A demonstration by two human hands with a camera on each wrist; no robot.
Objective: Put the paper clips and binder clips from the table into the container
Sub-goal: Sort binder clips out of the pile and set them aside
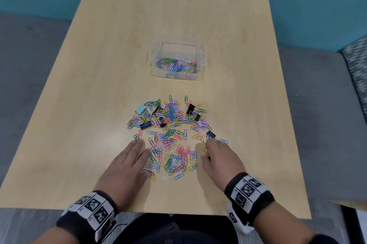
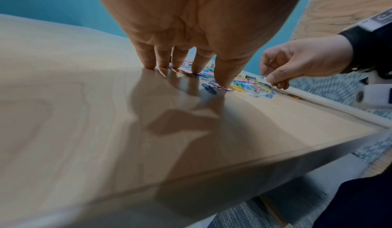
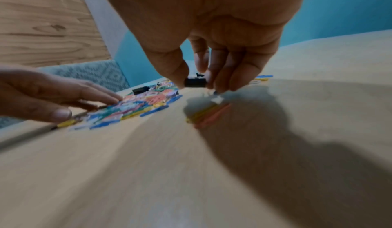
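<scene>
We see the pile of paper clips and binder clips spread on the wooden surface, just short of the clear container, which holds some clips. Our right hand pinches a black binder clip; our left hand lies flat, fingers straight, at the pile's edge.

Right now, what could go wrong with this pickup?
The right hand pinches only a black binder clip; it may slip on the way to the container. The left hand lies flat on the paper clips, so sweeping could scatter them toward the table edge.
</scene>
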